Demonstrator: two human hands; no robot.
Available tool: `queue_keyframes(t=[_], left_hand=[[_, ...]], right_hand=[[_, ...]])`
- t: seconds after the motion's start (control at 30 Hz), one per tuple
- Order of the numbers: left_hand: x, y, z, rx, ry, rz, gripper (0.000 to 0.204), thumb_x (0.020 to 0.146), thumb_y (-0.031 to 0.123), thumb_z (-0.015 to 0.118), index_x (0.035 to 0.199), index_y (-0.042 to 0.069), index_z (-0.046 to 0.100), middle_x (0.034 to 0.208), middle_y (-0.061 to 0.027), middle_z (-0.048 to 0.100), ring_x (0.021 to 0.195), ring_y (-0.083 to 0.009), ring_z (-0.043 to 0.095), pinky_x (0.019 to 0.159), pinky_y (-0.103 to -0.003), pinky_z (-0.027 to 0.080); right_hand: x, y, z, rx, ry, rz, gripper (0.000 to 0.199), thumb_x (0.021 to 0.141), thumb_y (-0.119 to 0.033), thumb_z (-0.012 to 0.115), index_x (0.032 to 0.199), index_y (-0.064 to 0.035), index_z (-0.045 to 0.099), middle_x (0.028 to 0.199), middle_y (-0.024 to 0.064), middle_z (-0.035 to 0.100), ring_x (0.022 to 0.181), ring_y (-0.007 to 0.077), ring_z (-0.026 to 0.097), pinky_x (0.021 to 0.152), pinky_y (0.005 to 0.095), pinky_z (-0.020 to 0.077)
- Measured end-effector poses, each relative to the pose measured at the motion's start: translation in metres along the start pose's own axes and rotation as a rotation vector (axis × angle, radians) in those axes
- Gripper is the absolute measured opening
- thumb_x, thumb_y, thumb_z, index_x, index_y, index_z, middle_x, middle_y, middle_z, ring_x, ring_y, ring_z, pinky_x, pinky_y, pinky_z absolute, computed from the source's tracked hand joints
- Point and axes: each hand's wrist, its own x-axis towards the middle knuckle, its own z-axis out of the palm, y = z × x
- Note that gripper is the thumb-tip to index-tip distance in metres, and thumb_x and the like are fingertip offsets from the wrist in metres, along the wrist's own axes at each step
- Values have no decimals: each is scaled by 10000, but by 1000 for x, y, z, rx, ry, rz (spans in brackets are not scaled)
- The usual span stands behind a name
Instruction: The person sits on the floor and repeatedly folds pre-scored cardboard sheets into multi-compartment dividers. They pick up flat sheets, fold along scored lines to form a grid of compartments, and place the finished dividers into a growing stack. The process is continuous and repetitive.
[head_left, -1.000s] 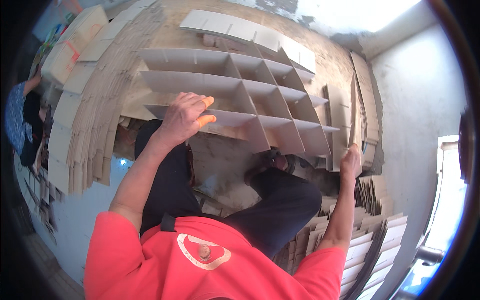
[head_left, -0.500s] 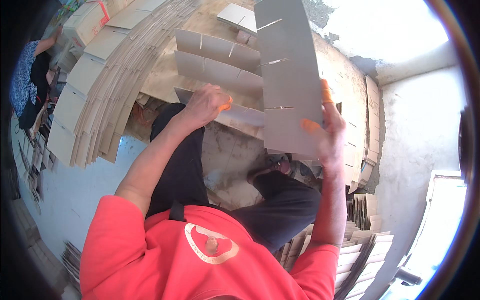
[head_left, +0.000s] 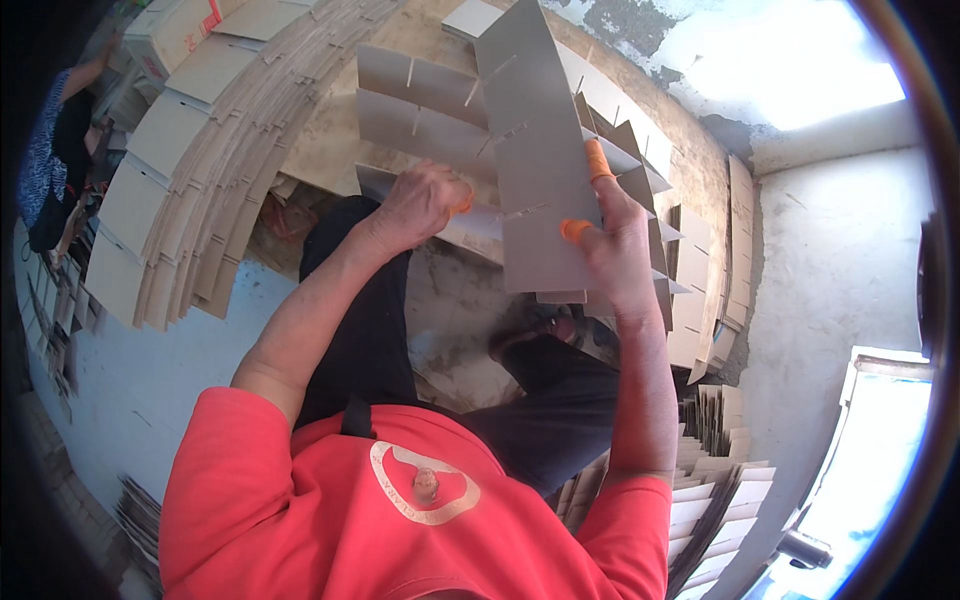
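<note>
My right hand [head_left: 615,240], with orange covers on thumb and finger, grips a long grey slotted cardboard strip [head_left: 540,150] by its right edge, raised over the workbench. My left hand [head_left: 425,205] is closed at the top edge of the nearest standing slotted strip [head_left: 375,182]; an orange cover shows on one finger. Whatever its fingertips pinch is hidden. Two more slotted strips, a middle strip [head_left: 385,122] and a far strip [head_left: 383,72], stand on edge roughly parallel behind it. Beyond my right hand, crossed cardboard dividers [head_left: 630,155] are partly hidden by the held strip.
Tall stacks of slotted cardboard [head_left: 215,150] line the left, beside a carton [head_left: 165,40]. Another person [head_left: 50,160] is at the far left. More cardboard bundles [head_left: 720,510] stand by my right elbow. A wall [head_left: 830,260] runs along the right.
My right hand has moved left and slightly down with the held strip, which now leans more to the left. Crossed dividers behind it have come into view. My left hand has barely moved.
</note>
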Motion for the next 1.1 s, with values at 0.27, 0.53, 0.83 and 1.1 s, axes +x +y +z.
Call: queue_keyframes(t=[0.27,0.53,0.83,1.1], left_hand=[[2,-4,5,10,20,21,117,794,115,615,698,49,606,631,-105,576,672,-283,591,657,-378,456],[1,-8,7,-18,-19,-2,91,794,110,617,721,58,622,648,-90,597,672,-274,592,673,-381,459],[9,-7,14,-5,38,30,58,757,105,664,772,50,669,691,-100,622,694,-282,588,668,-395,461],[16,1,5,-33,-89,-75,85,743,69,689,814,22,688,714,-113,628,703,-284,572,663,-389,450]], right_hand=[[4,-5,13,-54,20,-9,714,700,111,499,1400,57,373,851,291,620,781,373,665,720,316,509],[6,0,20,13,-73,37,608,682,68,533,1287,50,479,860,249,625,804,340,653,751,342,503],[20,49,53,-70,-168,-172,537,693,65,569,1212,135,449,787,307,589,778,432,631,656,463,488],[20,50,57,-146,-265,-91,655,710,79,538,1316,141,297,790,295,584,772,419,624,642,449,488]])
